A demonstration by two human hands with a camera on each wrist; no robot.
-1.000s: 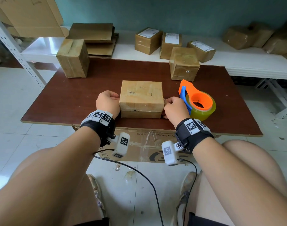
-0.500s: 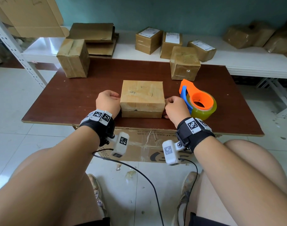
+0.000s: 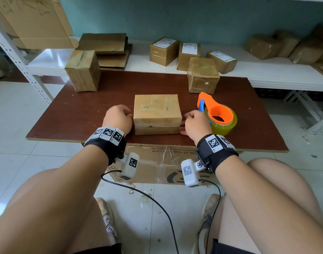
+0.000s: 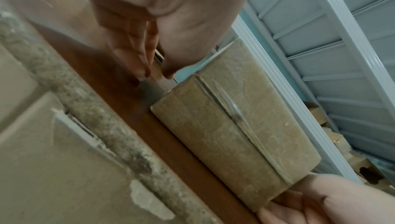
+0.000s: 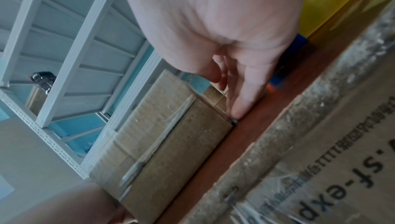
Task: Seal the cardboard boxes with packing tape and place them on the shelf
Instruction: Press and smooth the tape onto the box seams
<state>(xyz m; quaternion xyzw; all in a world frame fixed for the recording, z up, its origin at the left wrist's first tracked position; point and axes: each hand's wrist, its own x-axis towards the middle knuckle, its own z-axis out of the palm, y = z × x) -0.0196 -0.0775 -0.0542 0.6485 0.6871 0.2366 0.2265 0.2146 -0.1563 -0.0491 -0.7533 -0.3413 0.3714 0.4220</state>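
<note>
A flat, tape-wrapped cardboard box (image 3: pixel 157 110) lies near the front edge of the brown table (image 3: pixel 74 116). My left hand (image 3: pixel 120 118) is at its left end, fingers pointing down along the side, and the left wrist view shows those fingers (image 4: pixel 138 65) fairly straight beside the box (image 4: pixel 224 134). At the right end is my right hand (image 3: pixel 193 123), whose straight fingers (image 5: pixel 241 106) reach down to the table at the box (image 5: pixel 171 143) corner. An orange tape dispenser (image 3: pixel 219 116) with a yellowish roll stands just right of the right hand.
Two more taped boxes stand on the table, one back left (image 3: pixel 82 70) and one back right (image 3: pixel 203 75). The white shelf (image 3: pixel 138 59) behind holds labelled boxes and flattened cardboard. A large cardboard box (image 3: pixel 162 162) sits under the table's front edge.
</note>
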